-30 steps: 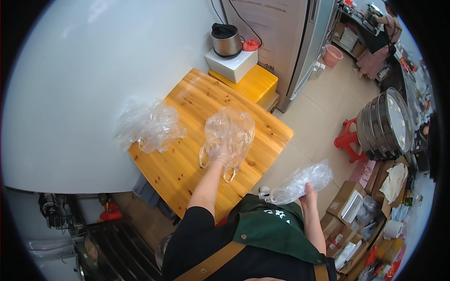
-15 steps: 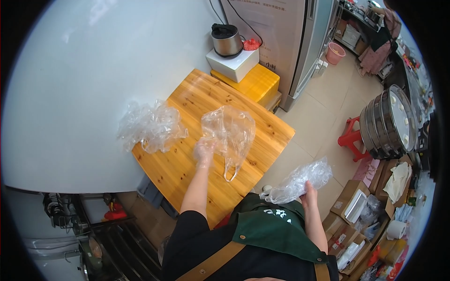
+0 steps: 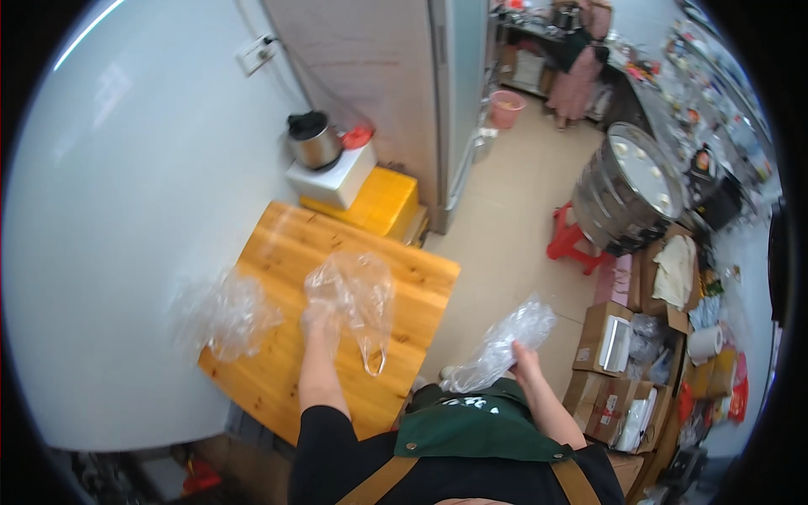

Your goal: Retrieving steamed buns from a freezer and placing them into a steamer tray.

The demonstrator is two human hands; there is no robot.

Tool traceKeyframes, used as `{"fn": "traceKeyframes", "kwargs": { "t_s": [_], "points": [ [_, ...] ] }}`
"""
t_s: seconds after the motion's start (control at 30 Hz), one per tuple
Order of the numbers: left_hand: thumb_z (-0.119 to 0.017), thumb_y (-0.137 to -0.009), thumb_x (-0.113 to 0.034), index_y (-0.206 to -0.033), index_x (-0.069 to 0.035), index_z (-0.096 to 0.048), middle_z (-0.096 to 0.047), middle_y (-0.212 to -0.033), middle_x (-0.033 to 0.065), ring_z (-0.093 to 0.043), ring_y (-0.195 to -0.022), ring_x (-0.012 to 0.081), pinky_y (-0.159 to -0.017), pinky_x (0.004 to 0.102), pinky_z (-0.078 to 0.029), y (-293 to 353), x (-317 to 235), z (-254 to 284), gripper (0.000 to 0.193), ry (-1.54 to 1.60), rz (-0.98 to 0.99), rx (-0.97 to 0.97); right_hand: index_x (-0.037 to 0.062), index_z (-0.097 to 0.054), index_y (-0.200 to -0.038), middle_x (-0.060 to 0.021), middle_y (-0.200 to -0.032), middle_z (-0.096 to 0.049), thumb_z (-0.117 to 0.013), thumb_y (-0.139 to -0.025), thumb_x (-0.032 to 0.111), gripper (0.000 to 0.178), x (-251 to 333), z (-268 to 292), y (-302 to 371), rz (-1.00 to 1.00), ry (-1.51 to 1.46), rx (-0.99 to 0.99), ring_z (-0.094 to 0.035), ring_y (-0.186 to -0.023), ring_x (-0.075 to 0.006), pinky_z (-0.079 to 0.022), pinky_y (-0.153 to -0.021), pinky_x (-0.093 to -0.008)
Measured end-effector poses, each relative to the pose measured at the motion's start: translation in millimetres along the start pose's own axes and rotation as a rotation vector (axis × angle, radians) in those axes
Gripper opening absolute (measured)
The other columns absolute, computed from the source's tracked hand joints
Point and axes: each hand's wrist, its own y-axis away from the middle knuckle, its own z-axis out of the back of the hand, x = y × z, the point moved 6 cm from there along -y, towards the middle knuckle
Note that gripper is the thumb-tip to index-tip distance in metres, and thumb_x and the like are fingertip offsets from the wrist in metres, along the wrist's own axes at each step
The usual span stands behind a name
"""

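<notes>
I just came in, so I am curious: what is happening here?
Someone in a green apron has the left hand at a clear plastic bag on the wooden table; its grip is unclear. The right hand holds a clear plastic bundle beside the table. More crumpled clear plastic lies at the table's left edge.

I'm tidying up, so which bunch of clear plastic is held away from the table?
The long bundle in the right hand; the spread-out bag at the left hand and the crumpled heap lie on the table.
</notes>
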Motion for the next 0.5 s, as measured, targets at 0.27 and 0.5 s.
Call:
{"fn": "traceKeyframes", "kwargs": {
  "t_s": [0.27,0.5],
  "points": [
    [-0.045,-0.084,-0.014,-0.104,-0.002,-0.056,-0.061,-0.076,0.0171,-0.06,-0.069,0.0312,-0.057,0.0402,-0.047,82.9,-118.7,34.1,0.025,-0.332,-0.399,-0.726,-0.0008,-0.035,-0.122,-0.0171,-0.109,-0.051,-0.049,-0.086,0.018,0.043,7.7,4.7,8.1,0.008,-0.015,-0.008,-0.054,-0.095,-0.0327,-0.048,-0.076,-0.0489],
    [-0.057,-0.076,-0.042,-0.114,-0.006,-0.049,-0.04,-0.121,0.0303,-0.039,-0.113,0.0414,-0.097,0.0475,-0.027,106.1,-142.4,-66.1,0.053,-0.23,-0.618,-0.602,-0.002,-0.037,-0.12,-0.0176,-0.108,-0.051,-0.049,-0.086,0.018,0.042,4.2,-1.8,10.6,0.003,-0.008,0.0,-0.055,-0.094,-0.0331,-0.048,-0.076,-0.049]
  ]
}}
